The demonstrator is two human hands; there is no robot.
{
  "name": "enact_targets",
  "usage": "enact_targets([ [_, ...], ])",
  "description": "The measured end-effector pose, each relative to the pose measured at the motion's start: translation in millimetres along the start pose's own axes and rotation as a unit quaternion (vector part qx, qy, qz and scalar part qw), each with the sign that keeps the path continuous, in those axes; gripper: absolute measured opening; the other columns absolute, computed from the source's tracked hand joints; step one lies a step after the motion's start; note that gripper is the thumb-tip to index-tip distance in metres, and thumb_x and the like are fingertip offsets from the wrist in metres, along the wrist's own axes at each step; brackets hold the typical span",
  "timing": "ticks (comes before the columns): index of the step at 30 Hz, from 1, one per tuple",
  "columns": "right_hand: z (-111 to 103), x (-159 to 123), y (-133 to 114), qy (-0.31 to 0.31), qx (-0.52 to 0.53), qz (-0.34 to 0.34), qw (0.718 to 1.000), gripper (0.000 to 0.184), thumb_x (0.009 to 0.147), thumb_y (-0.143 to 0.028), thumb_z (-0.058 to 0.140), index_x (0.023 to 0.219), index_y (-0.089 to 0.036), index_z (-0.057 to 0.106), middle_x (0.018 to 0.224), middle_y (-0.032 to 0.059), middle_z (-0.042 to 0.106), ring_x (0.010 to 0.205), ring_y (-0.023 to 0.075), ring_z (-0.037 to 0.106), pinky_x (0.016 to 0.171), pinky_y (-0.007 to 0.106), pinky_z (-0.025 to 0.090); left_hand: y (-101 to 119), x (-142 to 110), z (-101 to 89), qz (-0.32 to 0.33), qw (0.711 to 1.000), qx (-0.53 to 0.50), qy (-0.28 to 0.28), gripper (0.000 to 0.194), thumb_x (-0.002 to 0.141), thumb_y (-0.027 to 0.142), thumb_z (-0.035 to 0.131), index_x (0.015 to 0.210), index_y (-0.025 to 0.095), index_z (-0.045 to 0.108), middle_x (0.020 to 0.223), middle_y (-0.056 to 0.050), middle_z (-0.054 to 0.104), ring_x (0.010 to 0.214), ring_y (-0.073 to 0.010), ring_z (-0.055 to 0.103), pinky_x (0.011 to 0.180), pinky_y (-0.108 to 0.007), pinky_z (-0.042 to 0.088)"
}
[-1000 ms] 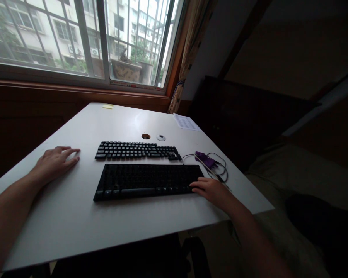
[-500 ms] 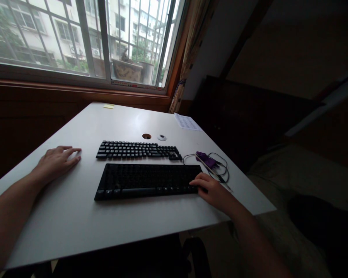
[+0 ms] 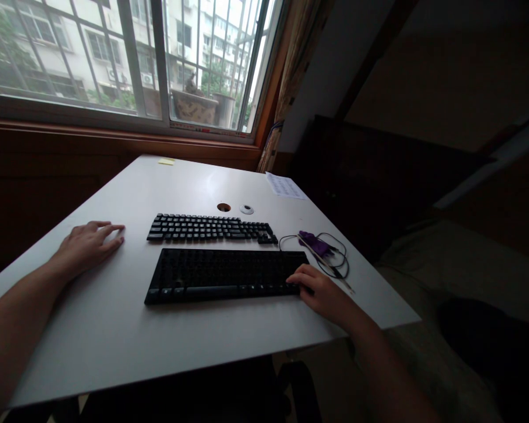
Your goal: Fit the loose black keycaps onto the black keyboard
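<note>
The white bench (image 3: 114, 346), broad and angular in outline, carries all of the objects described. Near its middle lies the black keyboard (image 3: 224, 270), a long, flat body set lengthwise across the view; its upper area is dark with little distinct detail, while pale marks and a smooth, faintly shining bar show along its near edge. Just beyond it, and apart from it, lies the keycap array (image 3: 198, 228), made up of dark keycaps in close rows, their edges catching the light; the array is deeper at its left part and steps down toward the right, with a small dark cluster at its near right corner. The left hand (image 3: 83, 244) rests on the bench, well apart from the keyboard, its grip open and empty, thumb and fingers extended. The right hand (image 3: 315, 288) lies over the right end of the keyboard, its fingers bent and the fingertips at the near right portion; whether its grip is closed on anything cannot be told. At the right, a printed sheet (image 3: 284, 185) lies near the far edge; nearer are a looped dark cable (image 3: 347, 264), a purple item (image 3: 312, 244) and a thin rod (image 3: 321, 261) across it. Beyond the array are a white ring (image 3: 242, 209), a round hole (image 3: 224, 207) and a yellow note (image 3: 166, 161).
</note>
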State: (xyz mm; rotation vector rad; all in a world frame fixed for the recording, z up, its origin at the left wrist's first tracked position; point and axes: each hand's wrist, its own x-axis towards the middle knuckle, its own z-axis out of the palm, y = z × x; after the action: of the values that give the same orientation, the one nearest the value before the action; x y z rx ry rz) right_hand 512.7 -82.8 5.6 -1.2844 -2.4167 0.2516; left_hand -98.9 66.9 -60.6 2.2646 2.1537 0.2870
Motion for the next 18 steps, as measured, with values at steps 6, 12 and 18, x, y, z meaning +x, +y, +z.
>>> enact_targets([
  [6, 2.8, -0.8, 0.5, 0.010, 0.005, 0.000, 1.000, 0.041, 0.082, 0.001, 0.049, 0.109, -0.024, 0.068, 0.104, 0.0060, 0.063, 0.095, 0.0192, 0.063, 0.086, 0.033, 0.054, 2.2, -1.0, 0.3, 0.002, 0.999, 0.036, 0.008, 0.066, 0.094, 0.058, 0.032, 0.144, 0.021, 0.054, 0.144, -0.017, 0.049, 0.131, -0.0360, 0.047, 0.111, -0.050, 0.033],
  [12, 4.1, -1.7, 0.6, 0.015, 0.006, 0.004, 1.000, 0.041, 0.083, 0.002, 0.048, 0.108, -0.024, 0.067, 0.103, 0.0061, 0.062, 0.096, 0.0199, 0.062, 0.085, 0.034, 0.053, 0.8, -0.7, 2.1, -0.002, 0.999, 0.035, 0.008, 0.065, 0.094, 0.059, 0.033, 0.145, 0.024, 0.054, 0.145, -0.017, 0.047, 0.131, -0.0373, 0.047, 0.110, -0.050, 0.034],
  [18, 5.9, -2.4, 1.2, 0.015, 0.010, 0.006, 1.000, 0.040, 0.085, 0.001, 0.046, 0.108, -0.023, 0.067, 0.103, 0.0063, 0.061, 0.094, 0.0197, 0.062, 0.084, 0.034, 0.053, 1.3, -2.1, 1.7, 0.003, 1.000, 0.022, 0.019, 0.065, 0.093, 0.058, 0.034, 0.143, 0.022, 0.056, 0.144, -0.017, 0.049, 0.129, -0.0388, 0.048, 0.110, -0.051, 0.033],
])
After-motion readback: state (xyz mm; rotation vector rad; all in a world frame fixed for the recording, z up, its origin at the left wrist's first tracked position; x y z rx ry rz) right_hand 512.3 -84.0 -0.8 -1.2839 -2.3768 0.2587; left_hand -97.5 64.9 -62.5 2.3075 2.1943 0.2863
